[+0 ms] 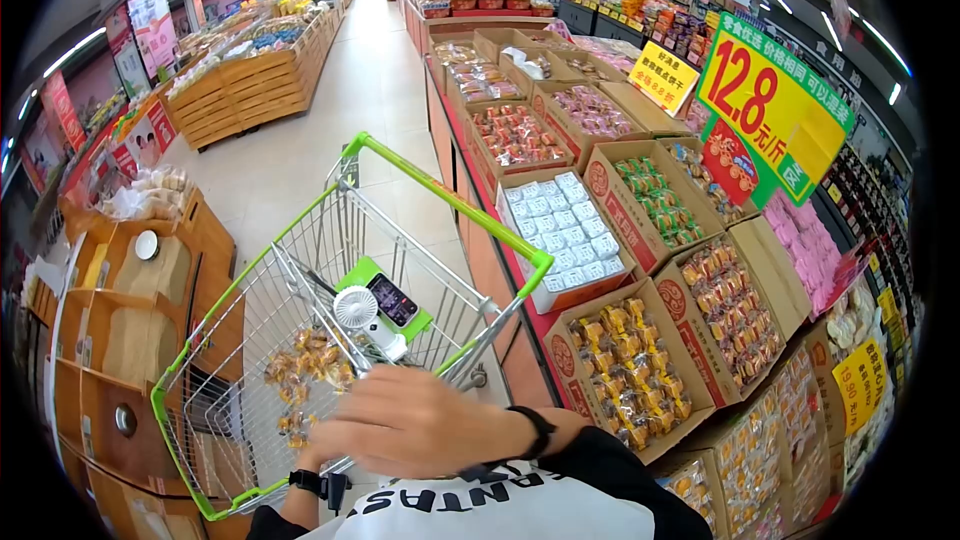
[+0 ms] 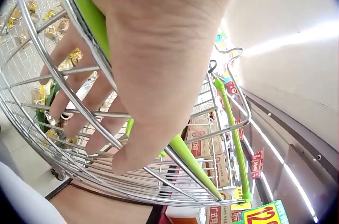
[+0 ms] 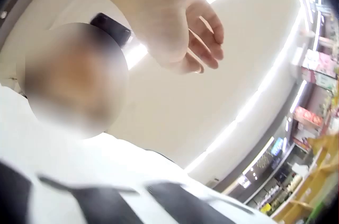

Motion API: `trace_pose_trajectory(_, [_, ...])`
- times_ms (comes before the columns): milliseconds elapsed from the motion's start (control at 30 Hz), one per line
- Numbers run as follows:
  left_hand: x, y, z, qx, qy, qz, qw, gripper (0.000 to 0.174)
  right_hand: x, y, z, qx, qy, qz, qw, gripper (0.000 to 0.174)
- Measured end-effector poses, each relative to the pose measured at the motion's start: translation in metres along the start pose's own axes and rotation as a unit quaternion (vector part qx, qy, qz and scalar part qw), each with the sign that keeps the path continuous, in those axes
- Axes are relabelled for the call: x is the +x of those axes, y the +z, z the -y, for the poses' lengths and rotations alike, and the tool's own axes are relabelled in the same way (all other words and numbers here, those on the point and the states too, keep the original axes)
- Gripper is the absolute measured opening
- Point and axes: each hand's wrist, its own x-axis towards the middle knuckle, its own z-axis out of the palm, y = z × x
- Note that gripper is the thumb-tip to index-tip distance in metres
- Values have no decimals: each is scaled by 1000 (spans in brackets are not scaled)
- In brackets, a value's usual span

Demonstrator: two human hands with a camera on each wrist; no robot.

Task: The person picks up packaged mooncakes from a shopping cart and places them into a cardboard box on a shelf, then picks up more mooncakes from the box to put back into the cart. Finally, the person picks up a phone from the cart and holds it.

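Observation:
A shopping cart (image 1: 250, 290) with green plastic edging stands in front of me. My left hand (image 2: 153, 70) grips the cart's green rim, fingers inside the wires and thumb outside. In the head view the left hand (image 1: 320, 443) is partly hidden behind my right hand (image 1: 410, 425). That right hand hovers near my chest, over the cart's near end, holding nothing. Its fingers hang loosely curled in the right wrist view (image 3: 204, 36). Small wrapped snacks (image 1: 300, 370) lie in the basket. A white handheld fan (image 1: 358, 310) and a phone (image 1: 392, 300) sit by the cart's green panel.
Cardboard boxes of wrapped pastries (image 1: 630, 370) and white packets (image 1: 562, 225) line the right side. A yellow price sign (image 1: 770, 100) stands above them. Wooden shelving (image 1: 130, 340) is on the left. A tiled aisle (image 1: 365, 70) runs ahead past a wooden display bin (image 1: 250, 80).

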Motion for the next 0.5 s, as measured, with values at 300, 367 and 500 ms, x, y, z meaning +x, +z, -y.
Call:
trace_pose_trajectory(300, [0, -2, 6, -110, 88, 11, 990, 41, -67, 206, -92, -47, 57, 334, 940, 22])
trace_pose_trajectory(367, [-5, 0, 15, -139, 94, 12, 986, 41, -92, 233, -109, -69, 67, 364, 926, 16])
trace_pose_trajectory(500, [-11, -1, 76, -221, 81, 14, 972, 41, -125, 266, -138, -84, 139, 436, 885, 19])
